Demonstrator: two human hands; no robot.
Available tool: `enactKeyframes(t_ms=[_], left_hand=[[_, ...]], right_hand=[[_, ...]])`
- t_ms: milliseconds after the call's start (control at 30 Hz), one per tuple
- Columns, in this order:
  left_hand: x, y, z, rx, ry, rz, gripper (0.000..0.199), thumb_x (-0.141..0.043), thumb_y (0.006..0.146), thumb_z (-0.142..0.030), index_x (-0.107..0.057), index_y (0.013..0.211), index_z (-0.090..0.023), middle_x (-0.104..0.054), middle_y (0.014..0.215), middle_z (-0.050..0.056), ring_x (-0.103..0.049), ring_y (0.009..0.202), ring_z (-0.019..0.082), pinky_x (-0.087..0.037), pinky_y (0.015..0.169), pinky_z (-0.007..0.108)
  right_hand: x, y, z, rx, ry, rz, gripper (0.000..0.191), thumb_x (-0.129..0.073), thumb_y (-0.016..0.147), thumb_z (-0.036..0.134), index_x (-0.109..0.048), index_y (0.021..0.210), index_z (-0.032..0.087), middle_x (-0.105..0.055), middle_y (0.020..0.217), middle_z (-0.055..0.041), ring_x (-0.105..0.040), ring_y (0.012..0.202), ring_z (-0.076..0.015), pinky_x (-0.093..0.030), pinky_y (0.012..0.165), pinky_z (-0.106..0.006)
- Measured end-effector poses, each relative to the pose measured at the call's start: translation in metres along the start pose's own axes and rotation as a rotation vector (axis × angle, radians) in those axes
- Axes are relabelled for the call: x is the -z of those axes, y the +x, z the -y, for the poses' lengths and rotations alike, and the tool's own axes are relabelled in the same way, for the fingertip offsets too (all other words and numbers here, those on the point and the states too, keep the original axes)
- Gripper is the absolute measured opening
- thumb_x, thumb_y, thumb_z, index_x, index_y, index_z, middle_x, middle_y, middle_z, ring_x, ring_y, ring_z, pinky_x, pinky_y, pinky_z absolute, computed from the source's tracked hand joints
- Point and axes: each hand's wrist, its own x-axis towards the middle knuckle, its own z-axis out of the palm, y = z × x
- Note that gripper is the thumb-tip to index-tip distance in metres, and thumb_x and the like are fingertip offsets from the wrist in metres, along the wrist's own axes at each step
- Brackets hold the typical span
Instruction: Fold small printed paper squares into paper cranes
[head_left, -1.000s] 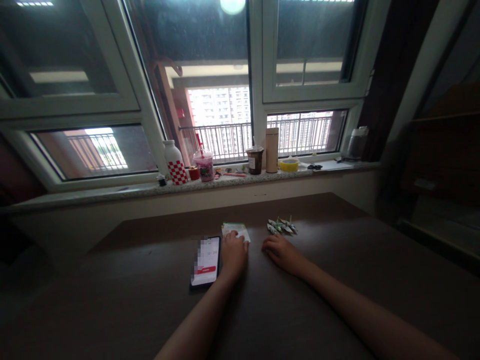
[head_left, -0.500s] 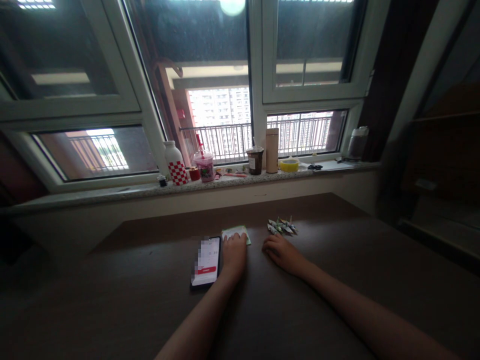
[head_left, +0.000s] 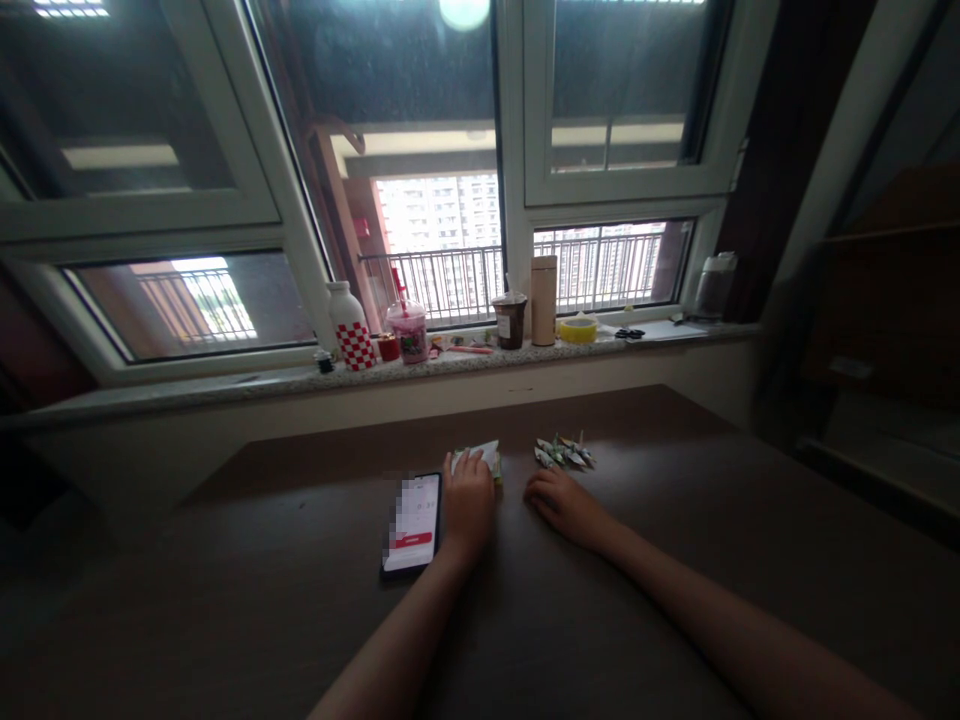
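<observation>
My left hand [head_left: 469,500] lies over a small stack of patterned paper sheets [head_left: 496,476], fingers stretched out and slightly apart. Under its fingertips a pale top sheet [head_left: 489,453] sits askew, one corner jutting to the upper right. The thumb is hidden, and no grip on the paper can be made out. To the left of this hand lies a phone [head_left: 411,525] with a lit screen. My right hand [head_left: 559,500] rests on the table, loosely bent and holding nothing visible. Just beyond its fingers is a cluster of several small folded paper cranes [head_left: 564,452].
Both forearms rest over the dark brown table [head_left: 300,620]. Behind it, the stone windowsill [head_left: 450,366] holds a checkered bottle [head_left: 351,330], a pink drink cup [head_left: 409,332], a dark drink cup [head_left: 511,322], a tan flask [head_left: 544,302], yellow tape [head_left: 578,332] and black scissors [head_left: 628,334].
The top sheet under my left fingers has turned and shifted, its corner now pointing to the upper right. My left hand has moved slightly. My right hand, the phone and the cranes have stayed put.
</observation>
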Motion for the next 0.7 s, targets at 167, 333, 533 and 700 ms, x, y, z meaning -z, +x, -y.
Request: enactKeyframes(t_ms=[167,333,533,700], left_hand=[[0.01,-0.006,-0.009,-0.092,-0.123,-0.026,0.027,-0.041,0.095,-0.018,-0.068,0.1,-0.02,-0.064,0.13,0.007,-0.049,0.131,0.024,-0.02,0.118,0.052],[0.008,-0.012,-0.014,-0.049,-0.272,0.039,0.016,-0.056,0.089,-0.021,-0.07,0.081,-0.022,-0.067,0.124,0.002,-0.049,0.129,0.025,-0.02,0.118,0.054],[-0.007,-0.012,-0.006,0.049,-0.482,0.183,0.018,-0.06,0.088,-0.026,-0.074,0.078,-0.023,-0.068,0.12,0.004,-0.058,0.115,0.021,-0.044,0.103,0.039],[-0.004,-0.012,-0.003,0.088,-0.274,0.119,0.03,-0.044,0.096,-0.028,-0.072,0.1,-0.019,-0.067,0.121,0.008,-0.057,0.115,0.022,-0.042,0.103,0.038]], right_hand=[[0.0,0.0,-0.002,-0.077,0.099,-0.098,0.021,-0.05,0.087,0.012,-0.064,0.101,0.019,-0.065,0.105,-0.0083,-0.058,0.103,-0.0207,-0.047,0.095,-0.037],[0.003,0.0,-0.003,-0.103,0.145,-0.237,0.026,-0.051,0.088,0.016,-0.062,0.112,0.02,-0.062,0.116,-0.0103,-0.056,0.113,-0.0222,-0.043,0.102,-0.041],[0.002,0.0,-0.005,0.024,0.099,-0.061,0.028,-0.052,0.089,0.014,-0.071,0.108,0.024,-0.068,0.111,-0.0072,-0.059,0.108,-0.0194,-0.047,0.098,-0.037],[0.001,-0.001,-0.003,0.026,-0.012,-0.003,0.024,-0.053,0.093,0.026,-0.073,0.105,0.024,-0.07,0.102,-0.0068,-0.061,0.099,-0.0193,-0.048,0.091,-0.034]])
